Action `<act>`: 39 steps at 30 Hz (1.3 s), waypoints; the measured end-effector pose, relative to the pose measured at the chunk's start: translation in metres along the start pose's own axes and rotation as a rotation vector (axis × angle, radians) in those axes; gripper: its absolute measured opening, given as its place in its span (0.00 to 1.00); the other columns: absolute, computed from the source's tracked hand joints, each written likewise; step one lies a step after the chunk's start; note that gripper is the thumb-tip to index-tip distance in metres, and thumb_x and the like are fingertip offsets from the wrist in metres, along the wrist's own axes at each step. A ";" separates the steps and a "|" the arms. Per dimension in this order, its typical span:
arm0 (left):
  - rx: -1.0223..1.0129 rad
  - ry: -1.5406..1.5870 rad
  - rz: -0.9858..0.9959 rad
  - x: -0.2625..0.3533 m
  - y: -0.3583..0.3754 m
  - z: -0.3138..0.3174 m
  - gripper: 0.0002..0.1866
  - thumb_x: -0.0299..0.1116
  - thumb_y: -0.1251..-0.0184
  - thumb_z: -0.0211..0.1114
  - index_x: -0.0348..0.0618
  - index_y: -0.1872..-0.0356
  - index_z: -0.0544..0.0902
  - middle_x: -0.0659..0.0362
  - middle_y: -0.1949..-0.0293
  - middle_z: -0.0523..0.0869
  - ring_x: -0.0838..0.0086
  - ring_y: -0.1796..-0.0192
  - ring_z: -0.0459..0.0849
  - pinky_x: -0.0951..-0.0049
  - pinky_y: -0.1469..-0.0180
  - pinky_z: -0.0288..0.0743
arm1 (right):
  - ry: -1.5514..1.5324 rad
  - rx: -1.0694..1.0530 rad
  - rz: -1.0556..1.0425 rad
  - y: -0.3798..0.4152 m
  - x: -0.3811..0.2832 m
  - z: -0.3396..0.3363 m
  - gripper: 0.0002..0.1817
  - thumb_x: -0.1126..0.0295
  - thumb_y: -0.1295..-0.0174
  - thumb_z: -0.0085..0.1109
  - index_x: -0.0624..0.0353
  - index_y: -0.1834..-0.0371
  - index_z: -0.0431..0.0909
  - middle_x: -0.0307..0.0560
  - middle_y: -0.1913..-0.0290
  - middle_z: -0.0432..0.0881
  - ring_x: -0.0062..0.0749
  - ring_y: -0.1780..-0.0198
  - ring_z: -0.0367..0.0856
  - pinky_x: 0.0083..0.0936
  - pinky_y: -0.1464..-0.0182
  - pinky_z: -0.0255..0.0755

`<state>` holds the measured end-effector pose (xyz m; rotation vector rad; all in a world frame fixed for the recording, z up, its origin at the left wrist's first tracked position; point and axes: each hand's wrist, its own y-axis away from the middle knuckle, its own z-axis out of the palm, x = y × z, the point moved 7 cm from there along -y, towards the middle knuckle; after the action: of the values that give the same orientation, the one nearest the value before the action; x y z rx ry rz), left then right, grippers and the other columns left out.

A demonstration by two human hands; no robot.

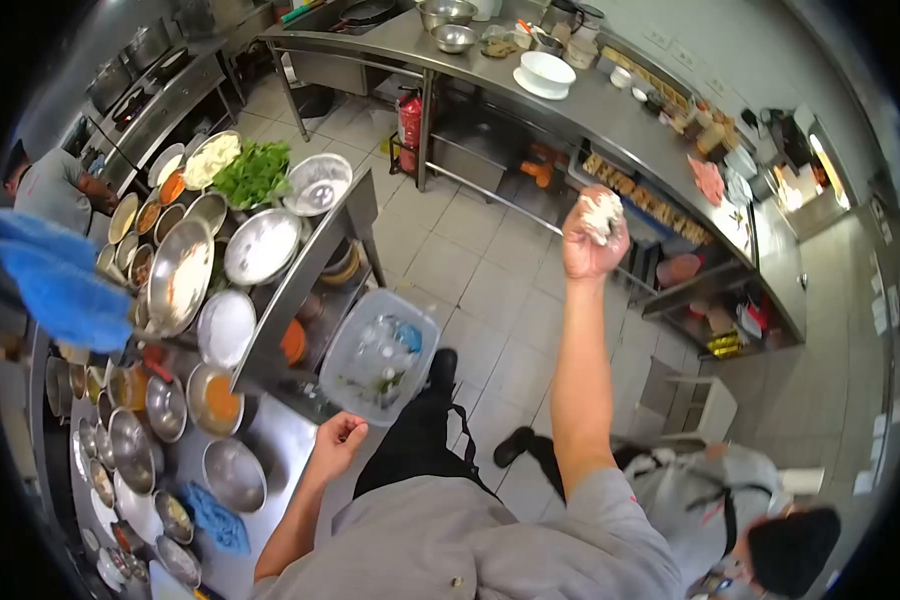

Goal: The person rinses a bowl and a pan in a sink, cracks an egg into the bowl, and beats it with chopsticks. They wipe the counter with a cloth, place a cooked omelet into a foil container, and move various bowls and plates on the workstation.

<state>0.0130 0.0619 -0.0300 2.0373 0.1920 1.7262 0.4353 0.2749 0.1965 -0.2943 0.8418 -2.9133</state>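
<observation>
My right hand (592, 250) is stretched far forward over the floor, palm up. Its fingers curl round a white, doughy-looking clump (601, 217). My left hand (337, 441) hangs low beside the steel counter corner, close to the near rim of a translucent plastic bin (419, 379). Its fingers are curled in, and nothing shows in them. Inside the bin lie a blue piece, clear plastic and some green scraps. Left of me, the steel counter (288, 441) carries a bowl of orange liquid (215, 398) and an empty steel bowl (234, 474).
Bowls of ingredients, leafy greens (253, 174) and a blue cloth (216, 517) crowd the left counter. Ahead runs a long steel table (390, 45) with white bowls (545, 75). A fire extinguisher (408, 128) stands beneath. One person (705, 495) is close behind right, another (58, 188) far left.
</observation>
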 end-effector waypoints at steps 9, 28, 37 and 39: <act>-0.019 0.048 0.107 0.176 -0.300 0.090 0.09 0.33 0.31 0.65 0.40 0.55 0.82 0.67 0.71 0.79 0.87 0.72 0.73 0.83 0.70 0.68 | 0.188 0.158 -0.063 -0.178 -0.191 -0.105 0.08 0.81 0.43 0.52 0.55 0.67 0.64 0.41 0.68 0.66 0.20 0.75 0.64 0.15 0.78 0.65; 0.239 0.274 0.076 0.493 -0.898 0.070 0.23 0.43 0.35 0.67 0.40 0.45 0.73 0.59 0.58 0.78 0.76 0.61 0.79 0.72 0.67 0.80 | 0.000 0.200 0.098 -0.582 -0.248 -0.362 0.05 0.75 0.37 0.52 0.59 0.67 0.66 0.43 0.72 0.68 0.20 0.79 0.65 0.15 0.85 0.70; 0.074 0.138 0.029 0.539 -1.046 0.011 0.11 0.28 0.38 0.60 0.37 0.76 0.69 0.56 0.81 0.77 0.69 0.80 0.84 0.69 0.79 0.78 | 0.089 0.110 0.324 -0.830 -0.156 -0.480 0.13 0.75 0.43 0.59 0.58 0.63 0.63 0.44 0.68 0.66 0.23 0.73 0.66 0.16 0.82 0.66; 0.004 0.094 0.014 0.543 -1.047 -0.036 0.10 0.27 0.38 0.60 0.36 0.75 0.69 0.54 0.80 0.78 0.70 0.79 0.84 0.69 0.79 0.78 | 0.173 0.118 0.335 -0.880 -0.135 -0.511 0.12 0.76 0.43 0.58 0.59 0.62 0.63 0.44 0.68 0.66 0.23 0.72 0.65 0.16 0.81 0.66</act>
<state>0.2830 1.2096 0.0124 1.9662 0.2118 1.8326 0.4265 1.3011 0.2237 0.1012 0.6613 -2.6829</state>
